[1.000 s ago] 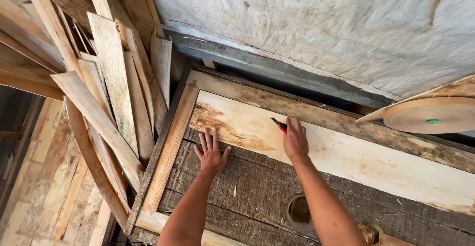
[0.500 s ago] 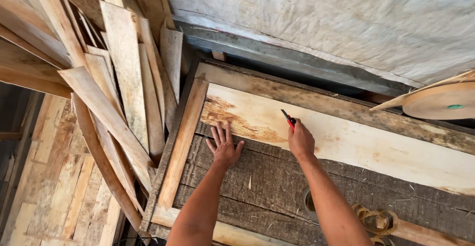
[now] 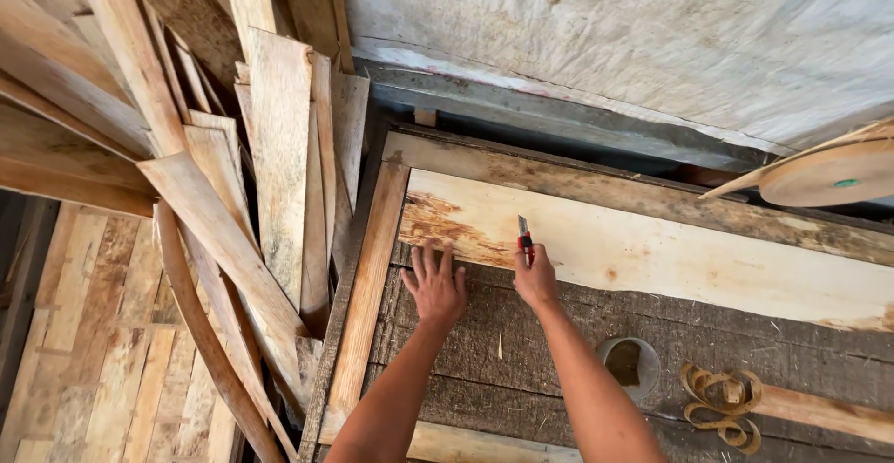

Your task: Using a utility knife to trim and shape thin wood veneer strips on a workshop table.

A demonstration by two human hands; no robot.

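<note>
A long pale wooden board [image 3: 670, 258] with a dark stained left end lies across a rough grey wooden workbench [image 3: 521, 370]. My left hand [image 3: 435, 288] rests flat with fingers spread at the board's near edge, close to the stained end. My right hand [image 3: 536, 277] grips a red utility knife [image 3: 524, 238], its blade pointing away from me and touching the board's surface near the near edge. The two hands are about a hand's width apart.
Many wooden planks and offcuts [image 3: 233, 174] lean in a pile to the left. A round wooden disc [image 3: 829, 174] juts in at the right. A curled strip of veneer [image 3: 722, 405] and a round hole [image 3: 626, 362] are on the bench. A plastic-covered wall [image 3: 633, 34] is behind.
The view has shifted, so bench and hands sit further right and lower. My right hand has raised the knife upright against the board; my left hand stays flat at the board's edge.
</note>
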